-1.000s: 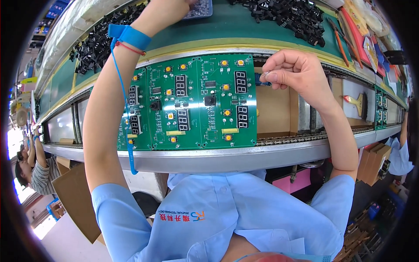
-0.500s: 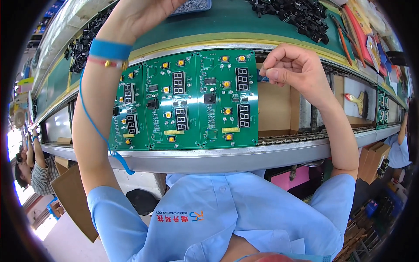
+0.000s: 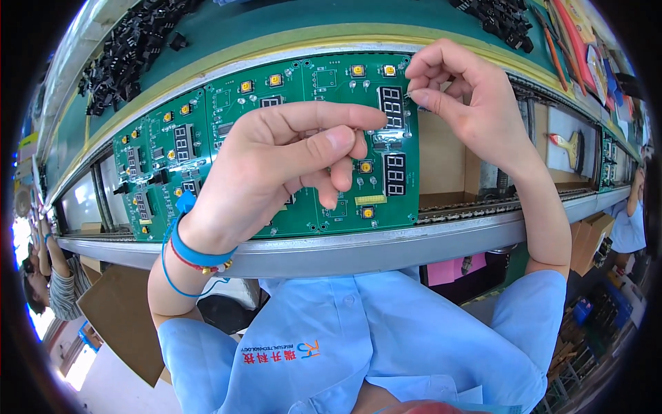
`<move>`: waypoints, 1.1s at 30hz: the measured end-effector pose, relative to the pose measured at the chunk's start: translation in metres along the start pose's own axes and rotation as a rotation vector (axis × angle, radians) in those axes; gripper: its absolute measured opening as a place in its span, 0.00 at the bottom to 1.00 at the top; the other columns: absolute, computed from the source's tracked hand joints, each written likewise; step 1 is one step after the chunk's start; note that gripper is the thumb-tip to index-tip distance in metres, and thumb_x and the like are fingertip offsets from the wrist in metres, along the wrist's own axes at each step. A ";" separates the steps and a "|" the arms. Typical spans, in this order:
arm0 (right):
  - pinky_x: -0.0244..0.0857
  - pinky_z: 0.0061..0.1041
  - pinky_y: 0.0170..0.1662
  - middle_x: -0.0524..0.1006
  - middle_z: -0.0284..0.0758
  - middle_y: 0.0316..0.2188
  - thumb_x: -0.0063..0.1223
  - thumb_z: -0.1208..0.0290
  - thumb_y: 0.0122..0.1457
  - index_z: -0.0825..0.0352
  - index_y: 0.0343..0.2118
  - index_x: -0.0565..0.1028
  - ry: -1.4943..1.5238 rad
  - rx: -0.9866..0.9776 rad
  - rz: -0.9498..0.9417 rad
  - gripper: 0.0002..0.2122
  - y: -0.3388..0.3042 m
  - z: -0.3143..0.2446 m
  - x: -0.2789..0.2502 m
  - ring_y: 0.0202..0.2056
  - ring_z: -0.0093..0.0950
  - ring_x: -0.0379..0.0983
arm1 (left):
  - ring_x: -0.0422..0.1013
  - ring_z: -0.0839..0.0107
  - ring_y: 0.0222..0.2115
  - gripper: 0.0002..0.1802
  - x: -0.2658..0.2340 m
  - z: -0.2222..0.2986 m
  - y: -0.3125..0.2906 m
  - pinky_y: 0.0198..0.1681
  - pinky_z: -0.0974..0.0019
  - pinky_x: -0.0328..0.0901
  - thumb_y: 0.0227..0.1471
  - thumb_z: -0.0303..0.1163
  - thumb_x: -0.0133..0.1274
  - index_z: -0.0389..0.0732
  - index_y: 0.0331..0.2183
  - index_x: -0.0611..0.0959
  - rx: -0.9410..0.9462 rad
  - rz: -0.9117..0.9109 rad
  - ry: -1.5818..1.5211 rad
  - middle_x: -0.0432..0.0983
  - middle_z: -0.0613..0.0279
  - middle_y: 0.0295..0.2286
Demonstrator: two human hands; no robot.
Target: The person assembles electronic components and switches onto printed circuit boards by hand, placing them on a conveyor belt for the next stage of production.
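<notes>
Two hands above circuit boards (image 3: 323,100), which span a metal-edged track (image 3: 358,248), presumably for support along both edges. The right hand (image 3: 472,103) has its grip narrowed to a fingertip pinch on a tiny part (image 3: 409,92), probably for fine control. The left hand's (image 3: 272,152) grip is loosely curled; whether it holds anything, I cannot tell. Rightward, a cardboard tray (image 3: 447,152) shows its brown interior.

Your left hand (image 3: 293,155) is blocking the middle of the circuit boards (image 3: 324,90), and your right hand (image 3: 472,96) is crowding their far right corner. Beside their right edge, cardboard (image 3: 447,162) is showing through an open gap reaching the conveyor's near rail (image 3: 372,254).
</notes>
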State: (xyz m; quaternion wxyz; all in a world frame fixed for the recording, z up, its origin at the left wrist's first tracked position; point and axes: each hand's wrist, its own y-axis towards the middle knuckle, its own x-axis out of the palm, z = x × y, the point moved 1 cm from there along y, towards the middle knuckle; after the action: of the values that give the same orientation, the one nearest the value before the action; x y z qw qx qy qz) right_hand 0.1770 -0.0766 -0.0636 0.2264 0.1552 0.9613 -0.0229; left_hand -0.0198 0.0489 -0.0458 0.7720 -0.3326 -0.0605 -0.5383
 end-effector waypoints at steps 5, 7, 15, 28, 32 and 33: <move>0.62 0.13 0.33 0.74 0.27 0.29 0.54 0.84 0.52 0.66 0.39 0.71 -0.105 -0.036 -0.019 0.12 -0.002 0.000 -0.003 0.32 0.14 0.69 | 0.69 0.80 0.23 0.18 -0.001 0.005 -0.002 0.20 0.81 0.66 0.59 0.28 0.48 0.29 0.49 0.75 -0.007 -0.007 0.002 0.73 0.61 0.32; 0.62 0.14 0.33 0.74 0.26 0.28 0.55 0.84 0.51 0.66 0.40 0.71 -0.158 0.000 -0.014 0.13 -0.003 0.001 -0.003 0.31 0.15 0.69 | 0.71 0.79 0.23 0.17 -0.003 0.003 -0.001 0.20 0.80 0.67 0.60 0.29 0.47 0.30 0.48 0.74 -0.002 -0.028 -0.021 0.74 0.59 0.32; 0.62 0.14 0.32 0.74 0.27 0.27 0.54 0.86 0.51 0.65 0.41 0.71 -0.215 -0.059 -0.014 0.15 -0.005 0.000 0.002 0.30 0.16 0.69 | 0.75 0.75 0.25 0.16 0.000 0.001 -0.001 0.22 0.80 0.70 0.61 0.30 0.47 0.33 0.47 0.70 0.007 -0.013 -0.047 0.75 0.56 0.31; 0.68 0.22 0.29 0.75 0.33 0.27 0.55 0.87 0.46 0.65 0.38 0.73 -0.624 -0.336 0.054 0.16 -0.009 -0.007 0.004 0.28 0.25 0.75 | 0.76 0.75 0.23 0.10 -0.017 -0.007 0.002 0.18 0.81 0.69 0.60 0.33 0.48 0.37 0.40 0.73 0.113 -0.135 -0.100 0.77 0.54 0.32; 0.68 0.25 0.28 0.75 0.33 0.27 0.56 0.86 0.44 0.63 0.38 0.73 -0.736 -0.469 0.096 0.16 -0.010 -0.009 0.010 0.27 0.28 0.74 | 0.76 0.75 0.22 0.11 -0.016 -0.003 0.001 0.17 0.81 0.68 0.60 0.33 0.49 0.36 0.41 0.75 0.098 -0.162 -0.002 0.78 0.54 0.32; 0.68 0.26 0.27 0.76 0.33 0.27 0.56 0.86 0.44 0.63 0.39 0.73 -0.775 -0.497 0.067 0.17 -0.009 -0.008 0.011 0.27 0.29 0.74 | 0.76 0.75 0.22 0.12 -0.012 0.000 0.000 0.17 0.81 0.68 0.59 0.32 0.49 0.36 0.42 0.76 0.050 -0.112 -0.005 0.78 0.54 0.32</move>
State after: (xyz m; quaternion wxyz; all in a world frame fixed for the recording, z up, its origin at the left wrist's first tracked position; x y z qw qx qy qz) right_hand 0.1615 -0.0811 -0.0610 0.6000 0.1072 0.7766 0.1595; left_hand -0.0242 0.0583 -0.0509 0.7486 -0.3106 -0.0945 -0.5781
